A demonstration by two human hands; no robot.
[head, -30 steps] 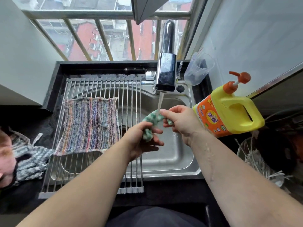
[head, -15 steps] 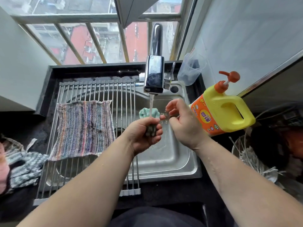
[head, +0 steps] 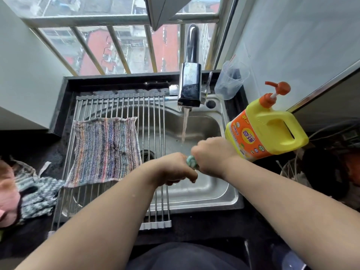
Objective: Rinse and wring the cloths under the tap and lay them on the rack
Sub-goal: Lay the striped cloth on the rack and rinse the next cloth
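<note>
A small green cloth is bunched tight between my two fists over the steel sink. My left hand grips its near end and my right hand grips its far end; only a short green piece shows between them. Water runs from the tap in a stream that falls just beyond my hands. A striped multicoloured cloth lies flat on the wire rack across the sink's left half.
A yellow detergent jug with an orange pump stands right of the sink, close to my right wrist. A clear plastic cup sits behind it. More cloths, grey-patterned and pink, lie on the dark counter at left.
My hands have drawn back toward me, out from under the stream, and closed together on the green cloth. It was loose under the water before and is now squeezed into a tight roll.
</note>
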